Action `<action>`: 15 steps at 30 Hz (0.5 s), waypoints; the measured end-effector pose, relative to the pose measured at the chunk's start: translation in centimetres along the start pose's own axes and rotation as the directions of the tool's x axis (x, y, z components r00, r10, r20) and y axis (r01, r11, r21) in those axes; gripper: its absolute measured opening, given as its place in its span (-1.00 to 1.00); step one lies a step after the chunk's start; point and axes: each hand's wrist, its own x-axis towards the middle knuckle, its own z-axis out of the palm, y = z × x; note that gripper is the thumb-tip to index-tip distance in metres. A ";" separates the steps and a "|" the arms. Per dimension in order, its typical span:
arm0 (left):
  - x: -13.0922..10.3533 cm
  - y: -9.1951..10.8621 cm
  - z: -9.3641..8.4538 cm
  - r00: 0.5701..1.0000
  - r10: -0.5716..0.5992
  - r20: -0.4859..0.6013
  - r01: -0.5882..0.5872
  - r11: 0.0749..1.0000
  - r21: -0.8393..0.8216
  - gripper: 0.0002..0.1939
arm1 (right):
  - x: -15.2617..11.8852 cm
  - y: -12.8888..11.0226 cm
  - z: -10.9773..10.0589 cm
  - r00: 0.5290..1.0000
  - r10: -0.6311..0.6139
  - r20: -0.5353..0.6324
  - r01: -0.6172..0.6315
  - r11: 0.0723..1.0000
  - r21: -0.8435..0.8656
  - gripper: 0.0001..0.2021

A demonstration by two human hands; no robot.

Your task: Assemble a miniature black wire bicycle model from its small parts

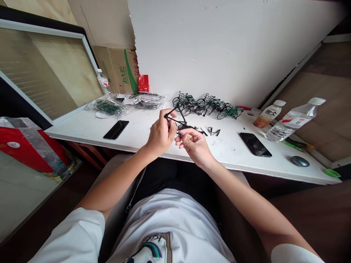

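My left hand (160,134) grips a small black model bicycle frame (175,117) above the front edge of the white table (82,128). My right hand (195,145) pinches the lower part of the same frame, near its small wheel piece (181,127). Just right of my fingers, several tiny black and metal parts (211,130) lie loose on the table. Behind them, a row of finished green and black model bicycles (205,104) stands against the white wall board.
Two black phones lie on the table, one left (116,129) and one right (255,144). Plastic bags of parts (126,102) sit at the back left, near a cardboard box (117,69). At the right stand a drink bottle (269,114), a water bottle (294,119) and a mouse (299,161).
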 end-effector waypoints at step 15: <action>0.3 3.0 -0.6 0.984 -0.171 0.054 0.176 0.980 -0.093 -0.73 | -1.3 -0.9 0.0 0.676 -0.723 0.142 0.665 0.514 -0.542 -0.92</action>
